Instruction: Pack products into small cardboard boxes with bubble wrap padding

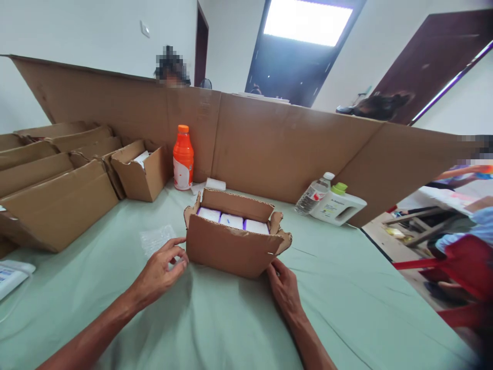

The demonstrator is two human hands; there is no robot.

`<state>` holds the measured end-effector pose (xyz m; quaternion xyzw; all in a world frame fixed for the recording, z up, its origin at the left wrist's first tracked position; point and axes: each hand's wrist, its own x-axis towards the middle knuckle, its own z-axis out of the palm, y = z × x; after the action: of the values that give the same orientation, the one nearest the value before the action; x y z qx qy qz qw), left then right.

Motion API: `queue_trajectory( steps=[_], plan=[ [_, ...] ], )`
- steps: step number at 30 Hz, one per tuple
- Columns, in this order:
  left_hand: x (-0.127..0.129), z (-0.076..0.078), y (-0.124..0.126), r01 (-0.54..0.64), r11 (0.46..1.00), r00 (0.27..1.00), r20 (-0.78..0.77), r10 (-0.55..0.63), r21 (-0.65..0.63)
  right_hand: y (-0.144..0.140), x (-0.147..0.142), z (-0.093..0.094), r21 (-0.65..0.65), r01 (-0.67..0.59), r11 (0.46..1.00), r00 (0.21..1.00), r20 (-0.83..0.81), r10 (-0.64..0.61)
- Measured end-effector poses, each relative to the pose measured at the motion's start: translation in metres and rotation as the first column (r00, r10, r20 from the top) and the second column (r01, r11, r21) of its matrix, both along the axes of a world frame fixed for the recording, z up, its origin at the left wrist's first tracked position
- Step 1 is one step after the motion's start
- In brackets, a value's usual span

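Observation:
A small open cardboard box [231, 252] stands on the green cloth in front of me, its torn flaps sticking up at both ends. Inside it, three white packs [231, 221] with purple edges sit in a row. My left hand [164, 270] is at the box's left end, fingers apart and bent, fingertips at or just short of the cardboard. My right hand [285, 288] has its bent fingers against the lower right corner; some fingertips are hidden behind the box. Left of the box lies a clear plastic wrapper [156, 239], partly behind my left hand.
Several larger cardboard boxes [61, 200] crowd the left, with a smaller box [140, 172] beside them. An orange bottle [183, 159], a clear water bottle [311, 195] and a white jug [339, 205] stand before a cardboard partition [262, 144]. At right is a red chair [468, 267]; people are beyond.

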<state>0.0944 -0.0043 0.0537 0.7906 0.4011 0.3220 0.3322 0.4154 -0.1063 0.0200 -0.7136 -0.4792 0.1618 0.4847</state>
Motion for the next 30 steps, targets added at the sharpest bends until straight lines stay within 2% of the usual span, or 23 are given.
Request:
queue_trajectory(
  steps=[5,8,12,14,17,19,25,28,30],
  plan=[
    [-0.017,0.013,-0.018,-0.029,0.995,1.000,0.003,0.029,0.092,-0.012,0.007,0.017,0.056,0.099,0.993,0.993,-0.063,-0.096],
    [-0.017,0.014,-0.032,-0.018,0.998,1.000,-0.003,0.018,0.056,-0.021,-0.007,0.034,0.021,0.020,1.000,0.996,-0.089,-0.018],
    [0.000,0.005,-0.053,0.013,0.998,0.999,0.030,-0.011,-0.061,-0.040,-0.038,0.053,-0.091,-0.136,0.987,0.991,-0.006,0.136],
    [0.011,0.000,-0.062,0.033,0.995,0.999,0.045,-0.029,-0.095,-0.052,-0.047,0.057,-0.098,-0.102,0.990,0.991,0.076,0.109],
    [0.023,-0.006,-0.074,0.065,0.988,0.997,0.061,-0.057,-0.138,-0.069,-0.048,0.052,-0.091,0.033,0.995,0.986,0.165,-0.018],
    [0.027,-0.008,-0.079,0.082,0.981,0.995,0.072,-0.071,-0.174,-0.077,-0.048,0.046,-0.125,0.040,0.991,0.984,0.178,-0.017],
    [0.041,-0.008,-0.087,0.124,0.952,0.978,0.196,-0.070,-0.280,-0.079,-0.067,0.032,-0.251,-0.220,0.943,0.964,0.090,0.249],
    [0.050,-0.012,-0.089,0.150,0.913,0.959,0.282,-0.040,-0.379,-0.071,-0.078,0.029,-0.196,-0.397,0.896,0.918,-0.098,0.385],
    [0.054,-0.016,-0.090,0.206,0.866,0.932,0.360,-0.033,-0.455,-0.065,-0.086,0.024,-0.158,-0.480,0.863,0.866,-0.239,0.438]
  ],
)
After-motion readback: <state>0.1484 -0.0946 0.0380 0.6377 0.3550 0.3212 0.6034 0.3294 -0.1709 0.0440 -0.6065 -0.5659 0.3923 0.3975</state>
